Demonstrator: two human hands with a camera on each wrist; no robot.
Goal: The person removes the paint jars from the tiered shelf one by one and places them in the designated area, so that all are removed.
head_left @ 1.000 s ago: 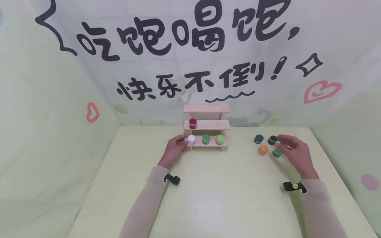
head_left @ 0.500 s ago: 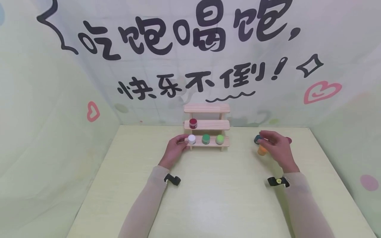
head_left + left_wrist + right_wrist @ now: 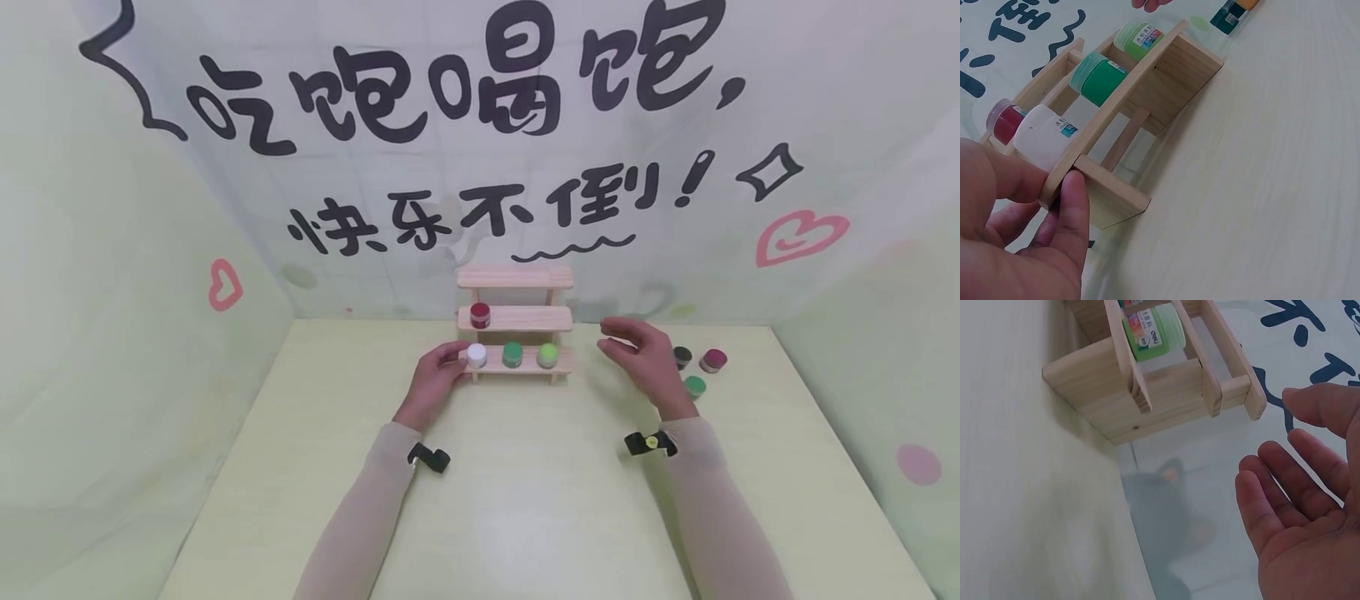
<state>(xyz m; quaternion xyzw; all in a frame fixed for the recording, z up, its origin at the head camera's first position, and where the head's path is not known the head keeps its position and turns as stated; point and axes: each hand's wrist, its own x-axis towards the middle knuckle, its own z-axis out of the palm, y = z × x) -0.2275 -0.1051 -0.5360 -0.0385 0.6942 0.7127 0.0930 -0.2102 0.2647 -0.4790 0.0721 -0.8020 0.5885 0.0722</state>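
A three-tier wooden rack (image 3: 514, 317) stands against the back wall. With thumb and fingers, my left hand (image 3: 1019, 215) pinches the left end of its lowest shelf. On that shelf sit a white paint jar (image 3: 1044, 134), a green paint jar (image 3: 1099, 78) and a light green paint jar (image 3: 1152, 332). A dark red paint jar (image 3: 480, 315) occupies the middle shelf's left end; the top shelf bears nothing. My right hand (image 3: 643, 354) is in the air right of the rack, fingers loosely bent and apart, holding nothing.
Right of my right hand, a blackish jar (image 3: 681, 358), a magenta jar (image 3: 713, 360) and another green jar (image 3: 695, 387) stand on the table. The left wrist view also shows a dark teal jar (image 3: 1229, 17) and part of an orange jar (image 3: 1248, 3). A printed cloth (image 3: 420, 275) hangs behind.
My right hand has moved left, away from the loose jars and toward the rack, passing over the teal and orange jars. The left hand keeps its hold on the rack.
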